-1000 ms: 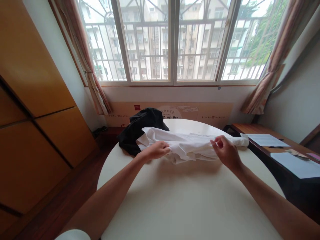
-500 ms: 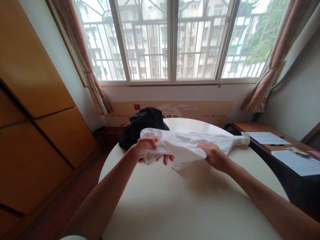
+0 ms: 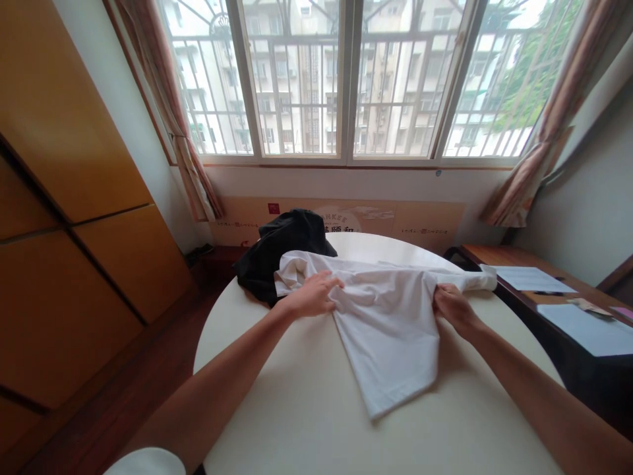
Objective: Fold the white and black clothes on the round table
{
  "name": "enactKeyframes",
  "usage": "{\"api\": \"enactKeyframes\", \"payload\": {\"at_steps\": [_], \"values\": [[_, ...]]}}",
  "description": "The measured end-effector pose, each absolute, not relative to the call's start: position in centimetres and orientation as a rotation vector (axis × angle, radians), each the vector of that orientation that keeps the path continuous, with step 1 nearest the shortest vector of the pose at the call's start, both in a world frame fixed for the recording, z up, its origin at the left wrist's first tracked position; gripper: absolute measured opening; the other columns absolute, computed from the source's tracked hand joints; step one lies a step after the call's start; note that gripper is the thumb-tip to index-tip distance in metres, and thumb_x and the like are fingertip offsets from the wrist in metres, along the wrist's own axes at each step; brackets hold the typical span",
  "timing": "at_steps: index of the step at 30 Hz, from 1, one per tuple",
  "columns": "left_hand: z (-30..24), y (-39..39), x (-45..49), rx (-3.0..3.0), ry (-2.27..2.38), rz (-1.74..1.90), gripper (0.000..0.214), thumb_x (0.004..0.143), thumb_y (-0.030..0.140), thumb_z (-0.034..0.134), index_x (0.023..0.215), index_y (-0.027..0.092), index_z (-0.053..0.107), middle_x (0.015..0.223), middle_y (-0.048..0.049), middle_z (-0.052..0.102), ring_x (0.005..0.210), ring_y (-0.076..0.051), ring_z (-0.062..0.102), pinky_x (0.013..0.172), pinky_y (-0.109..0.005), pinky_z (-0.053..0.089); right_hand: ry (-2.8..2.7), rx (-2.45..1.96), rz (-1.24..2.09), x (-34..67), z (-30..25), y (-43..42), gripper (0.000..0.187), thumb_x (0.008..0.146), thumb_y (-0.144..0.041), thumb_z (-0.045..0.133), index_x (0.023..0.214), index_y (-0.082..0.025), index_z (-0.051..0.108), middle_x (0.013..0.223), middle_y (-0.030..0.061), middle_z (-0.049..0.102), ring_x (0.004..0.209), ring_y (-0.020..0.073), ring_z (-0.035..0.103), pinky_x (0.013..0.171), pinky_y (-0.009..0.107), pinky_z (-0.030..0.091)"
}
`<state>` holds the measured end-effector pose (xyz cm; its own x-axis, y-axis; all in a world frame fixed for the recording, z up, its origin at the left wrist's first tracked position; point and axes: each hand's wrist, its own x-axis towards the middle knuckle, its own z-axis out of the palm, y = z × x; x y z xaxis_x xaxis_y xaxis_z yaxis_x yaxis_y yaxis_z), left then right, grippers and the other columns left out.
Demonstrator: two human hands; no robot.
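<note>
A white shirt (image 3: 390, 316) lies creased across the round table, with one corner spread toward me and a narrow sleeve-like end (image 3: 479, 278) stretching to the right. My left hand (image 3: 314, 295) rests on its left part, palm down and fingers apart. My right hand (image 3: 452, 305) is closed around the shirt's right edge, and its fingertips are mostly hidden. Behind the shirt's left end is a bunched black cloth (image 3: 262, 257), partly covered by the white fabric.
The white round table (image 3: 297, 409) fills the middle. On the right, a wooden desk (image 3: 482, 254) carries papers (image 3: 583, 326). Wooden cabinets (image 3: 74, 316) stand left, and a barred window (image 3: 346, 86) is ahead. A rounded white object (image 3: 146, 462) shows at the bottom left.
The shirt's near part has been spread down toward me. My left hand has released its fold and lies on the fabric; my right hand has moved right and closed on the edge.
</note>
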<state>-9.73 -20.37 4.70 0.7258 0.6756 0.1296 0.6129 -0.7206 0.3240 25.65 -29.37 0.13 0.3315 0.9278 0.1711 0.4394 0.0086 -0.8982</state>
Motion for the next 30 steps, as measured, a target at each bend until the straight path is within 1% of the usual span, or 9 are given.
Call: {"api": "enactKeyframes", "payload": {"at_steps": [4, 7, 9, 13, 19, 22, 25, 27, 30], "values": [[4.1, -19.5, -9.5, 2.554, 0.979, 0.562, 0.016, 0.09, 0.022, 0.06, 0.102, 0.019, 0.07, 0.107, -0.009, 0.07, 0.108, -0.03, 0.068, 0.102, -0.043, 0.051, -1.257, -1.262, 0.96, 23.7, 0.8, -30.2, 0.059, 0.094, -0.078, 0.047, 0.099, -0.025, 0.071, 0.085, 0.0088, 0.076, 0.081, 0.0318, 0.074, 0.066, 0.041, 0.059], [4.7, -19.4, -9.0, 2.366, 0.939, 0.88, 0.012, 0.094, 0.03, 0.057, 0.099, 0.02, 0.064, 0.107, -0.0073, 0.069, 0.106, -0.026, 0.067, 0.098, -0.038, 0.052, -1.292, -1.159, 1.11, 23.0, 1.6, -30.6, 0.071, 0.098, -0.081, 0.032, 0.121, -0.025, 0.07, 0.096, 0.011, 0.079, 0.093, 0.0332, 0.076, 0.071, 0.042, 0.061], [5.7, -19.8, -8.6, 2.168, 0.907, 1.069, 0.015, 0.095, 0.035, 0.056, 0.1, 0.021, 0.06, 0.104, -0.0057, 0.068, 0.099, -0.022, 0.066, 0.089, -0.033, 0.054, -1.283, -1.157, 1.149, 22.9, 2.1, -30.8, 0.063, 0.095, -0.076, 0.047, 0.124, -0.024, 0.069, 0.098, 0.0122, 0.079, 0.089, 0.0325, 0.077, 0.07, 0.041, 0.061], [8.4, -21.1, -8.5, 1.699, 0.865, 1.318, 0.02, 0.089, 0.041, 0.056, 0.091, 0.022, 0.052, 0.075, 0.0024, 0.056, 0.062, -0.013, 0.052, 0.055, -0.022, 0.041, -1.151, -1.161, 1.246, 24.0, 2.8, -31.5, 0.048, 0.072, -0.051, 0.084, 0.109, -0.022, 0.071, 0.083, 0.0071, 0.076, 0.063, 0.0235, 0.07, 0.055, 0.032, 0.055], [10.5, -21.8, -10.3, 1.615, 0.744, 0.9, 0.028, 0.085, 0.045, 0.058, 0.074, 0.023, 0.047, 0.047, 0.0105, 0.029, 0.038, -0.008, 0.021, 0.041, -0.022, 0.022, -1.293, -1.149, 1.368, 27.5, 3.1, -33.4, 0.05, 0.059, -0.07, 0.082, 0.076, -0.025, 0.07, 0.063, 0.0046, 0.068, 0.049, 0.0196, 0.06, 0.047, 0.031, 0.047], [9.5, -21.8, -10.5, 1.878, 0.843, 0.59, 0.03, 0.089, 0.046, 0.062, 0.075, 0.02, 0.057, 0.049, 0.0068, 0.043, 0.039, -0.008, 0.033, 0.042, -0.022, 0.025, -1.459, -1.068, 1.445, 27.9, 3.4, -34.0, 0.062, 0.049, -0.076, 0.084, 0.084, -0.026, 0.076, 0.073, 0.0085, 0.075, 0.064, 0.0272, 0.071, 0.062, 0.04, 0.057], [7.8, -21.4, -10.0, 2.198, 0.956, 0.396, 0.027, 0.093, 0.041, 0.059, 0.094, 0.017, 0.07, 0.073, -0.0035, 0.07, 0.056, -0.015, 0.06, 0.054, -0.025, 0.044, -1.581, -1.108, 1.405, 27.2, 3.5, -33.2, 0.055, 0.069, -0.067, 0.083, 0.101, -0.022, 0.078, 0.079, 0.0095, 0.077, 0.074, 0.0286, 0.074, 0.074, 0.044, 0.06], [6.5, -20.8, -9.9, 2.409, 1.012, 0.425, 0.029, 0.095, 0.034, 0.058, 0.113, 0.016, 0.072, 0.104, -0.0108, 0.078, 0.086, -0.023, 0.073, 0.077, -0.032, 0.055, -1.506, -1.236, 1.18, 26.9, 2.9, -31.9, 0.047, 0.082, -0.064, 0.075, 0.099, -0.02, 0.075, 0.077, 0.0093, 0.075, 0.071, 0.0263, 0.072, 0.071, 0.042, 0.06], [4.9, -19.6, -10.0, 2.655, 1.093, 0.493, 0.04, 0.099, 0.025, 0.052, 0.134, 0.014, 0.066, 0.14, -0.0162, 0.068, 0.129, -0.03, 0.064, 0.113, -0.042, 0.045, -1.388, -1.445, 0.598, 27.3, 1.3, -29.7, 0.052, 0.084, -0.067, 0.07, 0.105, -0.02, 0.072, 0.095, 0.0144, 0.077, 0.091, 0.0312, 0.075, 0.081, 0.047, 0.061]]}}
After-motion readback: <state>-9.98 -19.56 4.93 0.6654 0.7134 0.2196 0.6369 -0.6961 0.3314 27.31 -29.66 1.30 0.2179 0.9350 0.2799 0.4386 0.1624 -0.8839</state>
